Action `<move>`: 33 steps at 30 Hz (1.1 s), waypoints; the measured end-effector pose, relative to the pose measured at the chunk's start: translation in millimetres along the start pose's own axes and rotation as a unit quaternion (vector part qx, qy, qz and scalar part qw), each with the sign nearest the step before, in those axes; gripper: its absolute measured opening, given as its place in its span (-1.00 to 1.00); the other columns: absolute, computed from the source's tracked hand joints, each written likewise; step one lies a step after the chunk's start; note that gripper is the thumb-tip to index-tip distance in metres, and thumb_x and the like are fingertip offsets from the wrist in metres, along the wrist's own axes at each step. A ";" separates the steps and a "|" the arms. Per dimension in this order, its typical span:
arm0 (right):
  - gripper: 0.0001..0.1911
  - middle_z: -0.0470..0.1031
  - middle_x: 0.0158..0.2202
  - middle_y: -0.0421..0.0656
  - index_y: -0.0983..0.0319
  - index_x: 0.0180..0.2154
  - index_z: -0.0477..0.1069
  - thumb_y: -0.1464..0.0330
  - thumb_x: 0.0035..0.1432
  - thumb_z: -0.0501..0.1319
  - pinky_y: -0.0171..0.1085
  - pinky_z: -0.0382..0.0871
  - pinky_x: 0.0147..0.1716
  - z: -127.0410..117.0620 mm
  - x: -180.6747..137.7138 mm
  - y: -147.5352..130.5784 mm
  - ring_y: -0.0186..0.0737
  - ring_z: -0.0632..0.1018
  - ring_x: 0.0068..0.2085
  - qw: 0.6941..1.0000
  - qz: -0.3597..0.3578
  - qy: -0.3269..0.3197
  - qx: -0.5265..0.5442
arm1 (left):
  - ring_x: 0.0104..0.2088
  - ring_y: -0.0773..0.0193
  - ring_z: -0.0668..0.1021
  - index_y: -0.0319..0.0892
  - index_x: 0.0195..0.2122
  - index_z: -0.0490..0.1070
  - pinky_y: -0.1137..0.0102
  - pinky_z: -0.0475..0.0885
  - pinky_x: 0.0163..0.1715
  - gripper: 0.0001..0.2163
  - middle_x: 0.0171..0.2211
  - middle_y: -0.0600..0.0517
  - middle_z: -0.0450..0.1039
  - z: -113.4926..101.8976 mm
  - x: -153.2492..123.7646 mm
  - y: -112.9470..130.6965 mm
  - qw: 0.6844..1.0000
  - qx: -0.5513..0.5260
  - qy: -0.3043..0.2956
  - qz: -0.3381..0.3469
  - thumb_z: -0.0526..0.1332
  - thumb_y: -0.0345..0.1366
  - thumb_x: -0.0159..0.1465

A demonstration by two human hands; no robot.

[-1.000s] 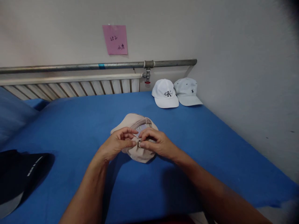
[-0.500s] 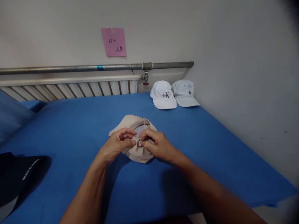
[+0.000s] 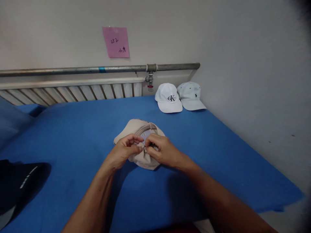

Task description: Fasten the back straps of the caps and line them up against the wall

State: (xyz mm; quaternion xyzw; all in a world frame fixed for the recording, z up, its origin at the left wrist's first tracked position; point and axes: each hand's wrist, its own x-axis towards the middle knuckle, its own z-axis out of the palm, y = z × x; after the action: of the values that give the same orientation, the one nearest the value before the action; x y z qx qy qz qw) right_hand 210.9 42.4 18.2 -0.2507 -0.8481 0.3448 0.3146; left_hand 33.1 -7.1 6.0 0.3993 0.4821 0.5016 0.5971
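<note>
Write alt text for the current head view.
Left hand and right hand hold a beige cap near its buckle, on a blue cloth. Behind, to the right, a white cap and a pale cap; at left, a dark cap, cropped.

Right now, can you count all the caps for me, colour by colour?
White or nearly white: 2 (lettered cap, pale cap beside it)
Beige: 1 (beige cap)
Dark: 1 (dark cap, partly out of the picture)
Total: 4
</note>
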 end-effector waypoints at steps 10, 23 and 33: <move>-0.89 0.39 -0.44 -0.25 0.23 -0.47 0.34 0.52 0.06 0.17 -0.34 0.26 -0.34 2.1 -0.3 2.9 -0.34 0.39 -0.37 1.000 -0.002 -0.008 0.013 | -0.53 0.45 0.44 -0.23 -0.36 0.46 0.53 0.33 -0.51 -0.76 -0.52 0.12 0.43 5.3 -1.7 3.9 0.999 -0.003 0.031 0.007 0.42 -0.39 -0.07; -0.90 0.34 -0.48 -0.29 0.24 -0.43 0.32 0.41 0.11 0.21 -0.37 0.20 -0.44 0.0 1.9 5.9 -0.38 0.35 -0.43 0.994 0.084 -0.029 0.067 | -0.52 0.43 0.42 -0.21 -0.41 0.42 0.52 0.29 -0.51 -0.82 -0.51 0.12 0.43 8.3 -1.2 -2.6 0.997 0.046 0.046 0.040 0.38 -0.33 -0.01; -0.87 0.38 -0.45 -0.27 0.23 -0.43 0.36 0.38 0.04 0.31 -0.36 0.28 -0.39 -0.1 -2.3 6.0 -0.37 0.39 -0.40 0.982 0.067 -0.017 0.177 | -0.63 0.47 0.37 -0.21 -0.39 0.44 0.54 0.21 -0.63 -0.83 -0.56 0.13 0.39 -11.2 -6.0 11.3 0.997 -0.033 -0.008 -0.068 0.35 -0.33 -0.01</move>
State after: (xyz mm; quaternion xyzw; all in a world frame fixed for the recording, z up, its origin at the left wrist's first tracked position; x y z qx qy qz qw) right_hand 213.8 44.8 13.0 -0.2414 -0.7603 0.5140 0.3154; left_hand 19.5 -11.1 15.5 0.3497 0.4865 0.4727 0.6462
